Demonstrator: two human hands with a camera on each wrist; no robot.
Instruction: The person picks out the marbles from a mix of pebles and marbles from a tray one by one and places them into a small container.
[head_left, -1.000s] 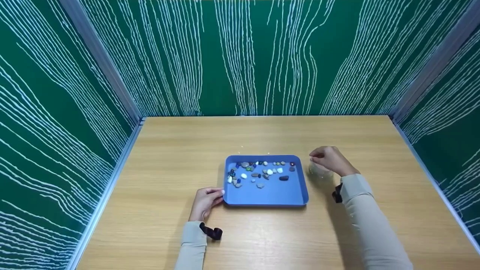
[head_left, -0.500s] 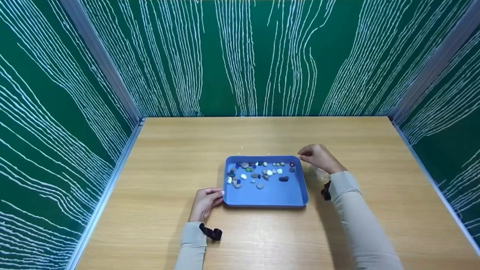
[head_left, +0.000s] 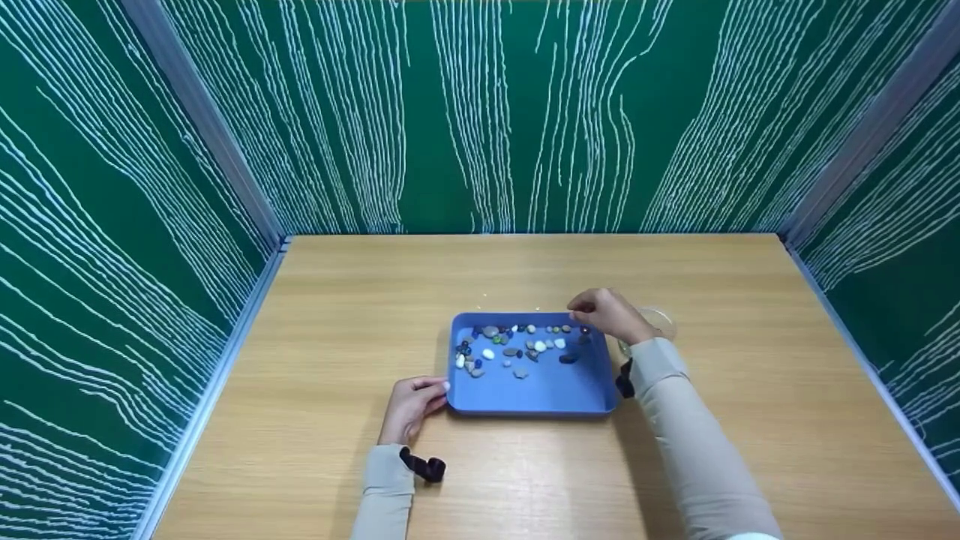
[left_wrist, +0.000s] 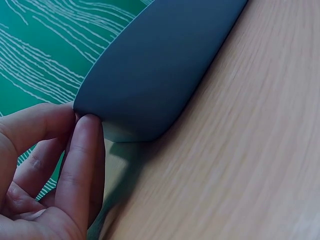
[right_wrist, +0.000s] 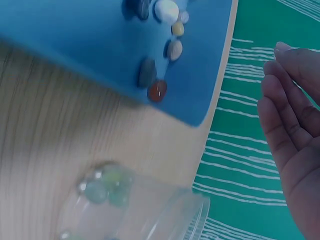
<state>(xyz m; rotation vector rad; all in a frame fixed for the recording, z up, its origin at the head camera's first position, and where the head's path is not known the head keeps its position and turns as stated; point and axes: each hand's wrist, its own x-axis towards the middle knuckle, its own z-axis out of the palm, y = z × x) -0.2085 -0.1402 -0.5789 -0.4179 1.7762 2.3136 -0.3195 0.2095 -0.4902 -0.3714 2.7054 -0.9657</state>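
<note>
A blue rectangular tray [head_left: 540,394] sits on the table, with pebbles and glass marbles spread mostly over its far half. At its near left corner, my left hand [head_left: 411,405] pinches the edge between thumb and fingers [left_wrist: 82,165]. My right hand [head_left: 611,315] hovers above the far right corner, its fingers [right_wrist: 272,115] loosely bent with nothing visible between them. Beneath that hand in the right wrist view lie a reddish-brown stone [right_wrist: 157,90] and a dark grey pebble [right_wrist: 147,73]. A clear plastic cup [head_left: 660,321] stands right of the tray, partly hidden; greenish marbles [right_wrist: 107,187] lie inside.
Tiny white specks [head_left: 537,308] lie behind the tray on the wooden table [head_left: 360,300]. Green panels with white wavy lines [head_left: 420,150] enclose the back and both sides.
My right hand has moved left from over the clear cup to above the tray's far right corner, uncovering more of the cup. The left hand and the tray have stayed put.
</note>
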